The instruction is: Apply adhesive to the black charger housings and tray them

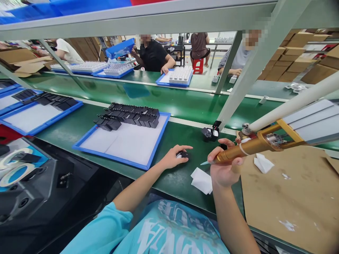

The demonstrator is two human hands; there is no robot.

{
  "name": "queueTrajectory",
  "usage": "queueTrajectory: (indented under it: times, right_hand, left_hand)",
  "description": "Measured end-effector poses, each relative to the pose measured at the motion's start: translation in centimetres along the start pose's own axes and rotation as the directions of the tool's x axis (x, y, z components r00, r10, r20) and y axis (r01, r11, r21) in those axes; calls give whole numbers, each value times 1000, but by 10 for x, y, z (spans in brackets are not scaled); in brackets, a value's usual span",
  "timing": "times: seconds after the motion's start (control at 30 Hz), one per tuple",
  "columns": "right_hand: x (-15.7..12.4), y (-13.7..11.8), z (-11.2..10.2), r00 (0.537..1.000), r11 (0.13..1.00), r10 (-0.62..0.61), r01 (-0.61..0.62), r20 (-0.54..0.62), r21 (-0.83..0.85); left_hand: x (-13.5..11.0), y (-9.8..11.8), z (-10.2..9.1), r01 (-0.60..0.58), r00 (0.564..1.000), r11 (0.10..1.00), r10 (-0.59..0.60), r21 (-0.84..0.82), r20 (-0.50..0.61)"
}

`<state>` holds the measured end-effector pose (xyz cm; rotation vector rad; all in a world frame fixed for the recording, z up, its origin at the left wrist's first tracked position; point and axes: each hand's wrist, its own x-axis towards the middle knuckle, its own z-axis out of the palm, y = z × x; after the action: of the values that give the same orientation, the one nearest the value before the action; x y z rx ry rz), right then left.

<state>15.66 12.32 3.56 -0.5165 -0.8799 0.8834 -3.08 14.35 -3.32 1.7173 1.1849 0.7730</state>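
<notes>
My left hand (173, 157) rests on the green bench, fingers closed over a small black part (183, 154). My right hand (225, 165) is wrapped round a gold glue dispenser (254, 145) whose pale tip (204, 163) points left toward that part, a short way from it. A white tube (293, 104) runs from the dispenser up to the right. Just beyond my hands sits another small black part with a white piece (211, 133).
A blue-rimmed white tray (124, 143) carries several rows of black parts (128, 116). White wipes (202, 180) lie by my right hand. A brown cardboard sheet (286, 197) covers the bench at right. A grey frame post (238, 91) slants up. People sit across the conveyor.
</notes>
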Motion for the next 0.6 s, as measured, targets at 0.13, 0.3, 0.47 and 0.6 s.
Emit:
queueTrajectory:
  times: [0.13, 0.3, 0.47, 0.6]
  right_hand:
    - [-1, 0, 0, 1000, 1000, -2, 2, 6, 17]
    - [-1, 0, 0, 1000, 1000, -15, 14, 9, 14]
    - [0, 1, -1, 1000, 1000, -24, 23, 20, 14]
    - [0, 2, -1, 999, 999, -30, 29, 29, 13]
  left_hand:
    - [2, -5, 2, -62, 998, 996, 63, -61, 17]
    - [3, -1, -1, -120, 993, 992, 119, 48, 14]
    - [-8, 6, -10, -142, 989, 970, 130, 195, 72]
    - [-22, 5, -13, -57, 998, 976, 48, 208, 49]
